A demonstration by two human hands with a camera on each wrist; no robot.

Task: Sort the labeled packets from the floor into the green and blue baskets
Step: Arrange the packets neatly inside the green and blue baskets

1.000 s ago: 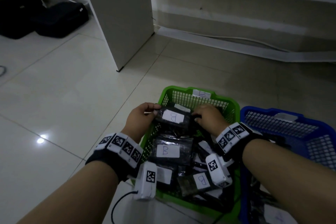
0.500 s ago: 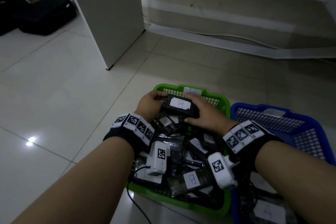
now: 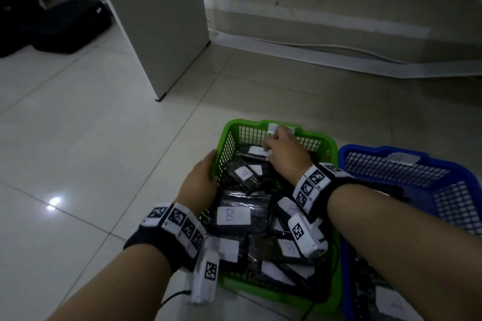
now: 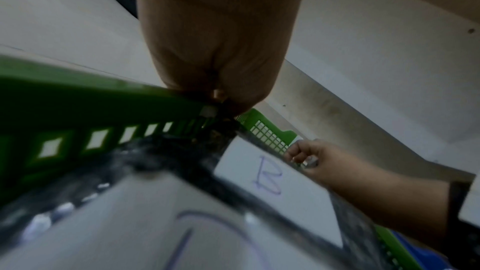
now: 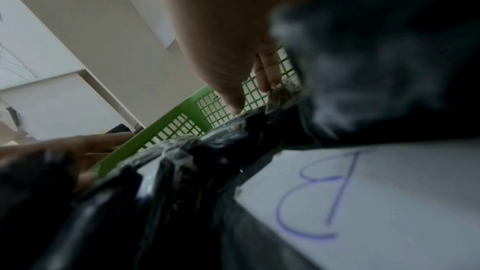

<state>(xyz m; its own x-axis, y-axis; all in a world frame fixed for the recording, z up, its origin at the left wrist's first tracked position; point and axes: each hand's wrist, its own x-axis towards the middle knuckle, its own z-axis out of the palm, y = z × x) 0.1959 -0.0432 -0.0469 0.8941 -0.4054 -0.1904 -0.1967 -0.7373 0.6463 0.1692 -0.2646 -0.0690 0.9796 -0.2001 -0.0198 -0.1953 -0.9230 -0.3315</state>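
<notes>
The green basket (image 3: 320, 138) stands on the tile floor, piled with several black packets with white "B" labels, such as one packet (image 3: 245, 173) near its left wall. My left hand (image 3: 206, 177) grips the basket's left rim; the left wrist view shows its fingers (image 4: 221, 98) curled over that green edge. Over the far end, my right hand (image 3: 279, 148) has its fingertips (image 5: 267, 77) touching the crinkled plastic edge of the farthest packet (image 3: 254, 150) by the mesh wall. The blue basket (image 3: 469, 185) sits right beside it and holds a labeled packet (image 3: 391, 302).
A white cabinet panel (image 3: 156, 34) stands on the floor behind and to the left. Black bags (image 3: 65, 26) lie at the far left. A wall with a white cable (image 3: 339, 49) runs behind the baskets. Pale floor tiles (image 3: 78, 151) stretch to the left.
Both hands had carried a "B" packet to the far end of the green basket. Now the left hand has let it go and moved to the left rim; the right stays over the far end.
</notes>
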